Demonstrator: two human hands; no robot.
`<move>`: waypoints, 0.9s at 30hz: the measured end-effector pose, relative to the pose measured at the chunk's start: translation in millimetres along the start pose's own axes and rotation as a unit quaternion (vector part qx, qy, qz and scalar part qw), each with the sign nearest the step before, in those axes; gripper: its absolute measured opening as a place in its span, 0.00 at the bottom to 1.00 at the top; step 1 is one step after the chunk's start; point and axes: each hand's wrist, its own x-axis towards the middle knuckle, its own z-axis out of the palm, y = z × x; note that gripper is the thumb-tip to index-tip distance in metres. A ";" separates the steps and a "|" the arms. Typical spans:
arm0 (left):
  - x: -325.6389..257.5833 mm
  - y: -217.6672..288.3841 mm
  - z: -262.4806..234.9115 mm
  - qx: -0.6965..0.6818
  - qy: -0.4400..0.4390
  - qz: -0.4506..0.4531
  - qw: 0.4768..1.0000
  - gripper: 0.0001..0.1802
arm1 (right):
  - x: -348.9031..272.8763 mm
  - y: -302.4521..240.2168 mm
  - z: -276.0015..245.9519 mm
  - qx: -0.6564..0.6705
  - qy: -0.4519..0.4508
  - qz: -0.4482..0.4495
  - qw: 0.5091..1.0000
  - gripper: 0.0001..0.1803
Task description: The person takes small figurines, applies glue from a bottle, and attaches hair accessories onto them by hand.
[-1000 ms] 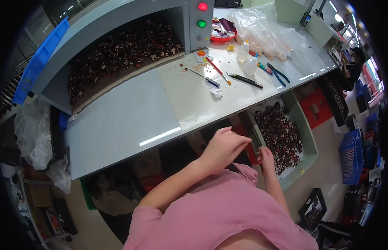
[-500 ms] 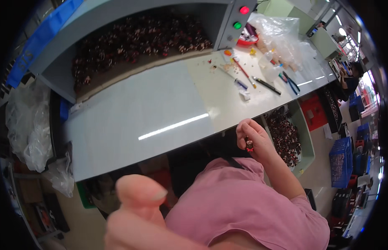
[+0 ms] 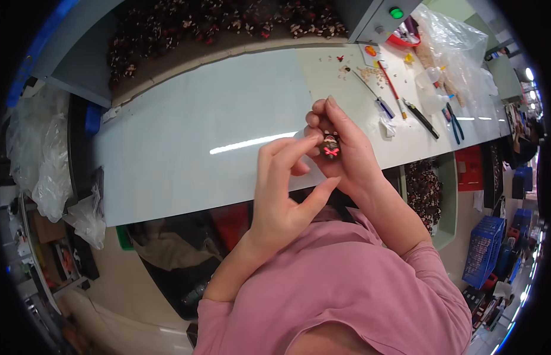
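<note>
Fingers of the right hand curl around a small dark figure with a red bow, gripping it at frame centre, just above the near edge of the counter. Beside it, the left hand holds nothing: its fingers are loosely spread, the forefinger tip reaching toward the figure and the thumb stretched out beneath the right palm. Whether that fingertip touches the figure cannot be told.

Both forearms rise from the lower edge of the frame, out of a pink shirt.

White and mostly bare, the counter runs from left of centre to the upper right. At its upper right end lie tools: a thin probe, a red-handled tool, a black-handled tool and blue-handled pliers, all well apart from the hands. A crumpled clear bag lies behind them, next to a grey box with a green lamp.

Along the top of the frame a grey tray holds a heap of small dark pieces. Right of the hands, below the counter edge, a green bin holds more such pieces. Blue crates stand at the far right. White plastic bags hang at the left.
</note>
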 end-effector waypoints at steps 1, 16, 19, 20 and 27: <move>2.2 -5.3 5.0 0.015 -0.009 -0.014 1.000 0.27 | 1.0 2.2 4.5 -0.031 0.020 0.005 0.999 0.16; 16.9 -41.7 39.4 -0.171 -0.004 -0.168 0.971 0.12 | 1.1 -16.5 -47.1 -0.235 -0.110 -0.070 0.963 0.26; 17.3 -41.4 41.9 -0.186 -0.013 -0.205 0.961 0.14 | -2.5 -20.1 -49.8 -0.418 -0.177 -0.142 0.880 0.30; 21.5 -33.0 43.1 -0.225 0.011 -0.251 0.942 0.15 | -2.0 -18.1 -52.5 -0.416 -0.178 -0.141 0.880 0.30; 19.5 -44.5 35.3 -0.334 0.030 -0.264 0.904 0.12 | -5.3 -7.8 -70.8 -0.374 -0.140 -0.201 0.895 0.24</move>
